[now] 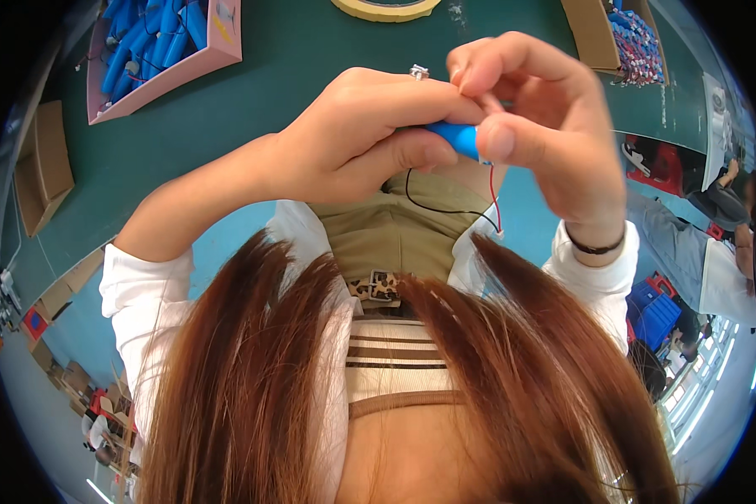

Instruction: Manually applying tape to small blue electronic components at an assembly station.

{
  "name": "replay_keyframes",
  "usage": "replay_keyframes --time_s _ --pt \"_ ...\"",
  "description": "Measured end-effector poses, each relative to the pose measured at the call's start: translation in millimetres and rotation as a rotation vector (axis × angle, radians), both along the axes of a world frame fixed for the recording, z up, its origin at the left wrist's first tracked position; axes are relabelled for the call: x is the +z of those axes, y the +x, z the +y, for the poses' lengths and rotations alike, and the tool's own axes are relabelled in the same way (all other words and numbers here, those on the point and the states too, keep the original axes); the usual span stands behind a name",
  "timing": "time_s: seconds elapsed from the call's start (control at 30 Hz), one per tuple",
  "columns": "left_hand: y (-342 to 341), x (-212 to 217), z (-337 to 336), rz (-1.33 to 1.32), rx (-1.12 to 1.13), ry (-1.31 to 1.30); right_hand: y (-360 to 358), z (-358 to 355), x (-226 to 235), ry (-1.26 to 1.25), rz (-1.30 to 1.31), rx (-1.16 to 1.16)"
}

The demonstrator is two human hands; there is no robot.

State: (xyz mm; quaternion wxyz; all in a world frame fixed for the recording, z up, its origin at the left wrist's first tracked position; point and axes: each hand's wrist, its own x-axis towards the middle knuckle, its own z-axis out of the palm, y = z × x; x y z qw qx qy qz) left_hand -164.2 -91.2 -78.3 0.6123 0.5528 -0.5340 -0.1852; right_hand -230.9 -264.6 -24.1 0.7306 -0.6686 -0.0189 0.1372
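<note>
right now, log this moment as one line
left hand: gripping blue cylinder | right hand: thumb at its right end | red wire, black wire: hanging below | pink box: more blue cylinders inside

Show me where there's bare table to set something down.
The green table is bare between the pink box and tape roll, and between the left carton and left forearm. Crowded: the pink box, full of blue cylinders, and the right carton, packed with small parts.
</note>
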Motion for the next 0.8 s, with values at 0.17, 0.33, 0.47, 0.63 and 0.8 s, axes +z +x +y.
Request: replay_keyframes --time_s 0.17,0.33,0.47,0.63,0.8 --pt "0.3 -1.4 -0.2 -0.033 0.127 -0.074 -9.6 28.0 -33.3 0.610 0.015 -0.197" --pt "0.9 -0.4 -1.9 -0.094 0.267 -0.116 -6.6 24.7 -27.3 0.453 -0.054 -0.219" --pt "6.7 4.8 -0.5 -0.190 0.361 -0.062 3.6 4.8 -12.1 0.102 -0.157 -0.305" --pt "8.0 8.4 -1.3 -0.362 0.445 -0.093 2.2 2.5 2.1 -0.601 -0.778 -0.317" --pt "4.5 5.6 -3.6 -0.445 0.563 -0.121 6.1 14.8 -13.2 -0.603 -0.739 -0.272"
